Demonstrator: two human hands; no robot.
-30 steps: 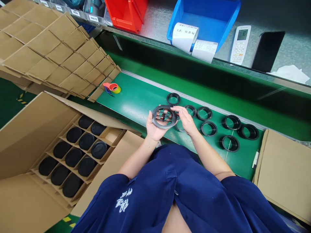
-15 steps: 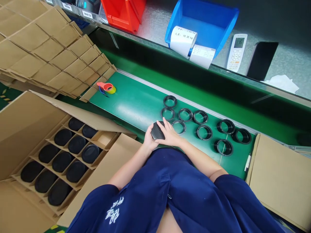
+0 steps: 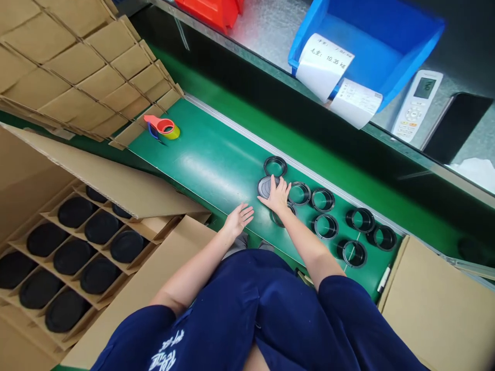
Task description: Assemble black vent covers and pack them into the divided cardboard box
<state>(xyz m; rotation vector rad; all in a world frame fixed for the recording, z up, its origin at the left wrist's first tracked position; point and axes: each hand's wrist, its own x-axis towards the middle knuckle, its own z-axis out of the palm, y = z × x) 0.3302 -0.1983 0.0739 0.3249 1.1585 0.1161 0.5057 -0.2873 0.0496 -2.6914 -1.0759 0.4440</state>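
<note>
My right hand has its fingers spread round the edge of a black round disc with curved lines on its face. That disc is at the spot among the black rings, by a ring behind it. Under my right wrist another ring is partly covered. More open black rings, such as one, stand on the green worktop to the right. My left hand is open and holds nothing, palm up, over the worktop's front edge.
On the left, an open carton has divided cells holding black round pieces. Stacked cardboard dividers stand behind it. A red tape holder lies on the worktop, a marker and cardboard box at right. A blue bin sits on the shelf.
My right hand has moved forward with the black disc to the ring on the worktop. My left hand has let go of the disc and opened. The view has shifted.
</note>
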